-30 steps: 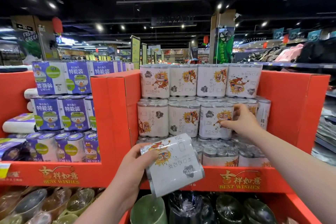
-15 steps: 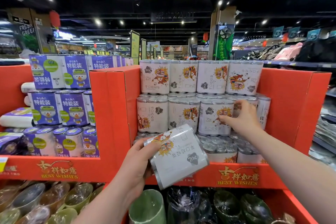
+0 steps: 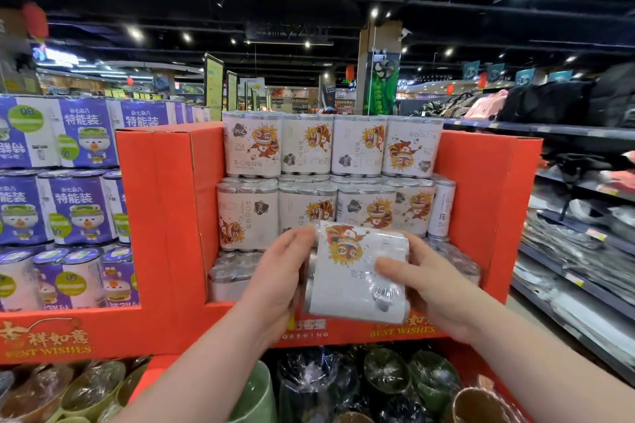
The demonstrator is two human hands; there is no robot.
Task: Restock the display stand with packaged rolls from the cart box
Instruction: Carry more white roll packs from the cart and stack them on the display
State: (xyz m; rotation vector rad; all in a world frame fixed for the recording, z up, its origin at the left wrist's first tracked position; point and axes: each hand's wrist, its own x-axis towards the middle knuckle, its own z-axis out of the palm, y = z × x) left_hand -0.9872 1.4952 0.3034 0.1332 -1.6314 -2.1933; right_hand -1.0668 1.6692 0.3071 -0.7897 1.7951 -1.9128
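The packaged roll pack (image 3: 357, 271) sits in the lower centre of the frame, held clear of the display stand (image 3: 165, 203) and in front of its red lip. The left hand (image 3: 278, 282) grips the pack's left edge with its fingers curled behind it. The right hand (image 3: 422, 285) grips the right edge, thumb laid across the printed face. The pack is tilted, and its lion print reads upside down.

Handling assessment: the pack appears light. The outer film is glossy and probably slippery, so a flat pinch on the face risks sliding. The rolls inside likely yield a little under pressure and are not fragile. Take hold at the two opposite edges, as shown, or under the bottom end.

The stacked packs (image 3: 309, 148) fill the upper two tiers in the centre of the frame. The lowest tier at centre right leaves room above it. Purple packs (image 3: 79, 206) occupy the left compartment. The cart box is not in view.
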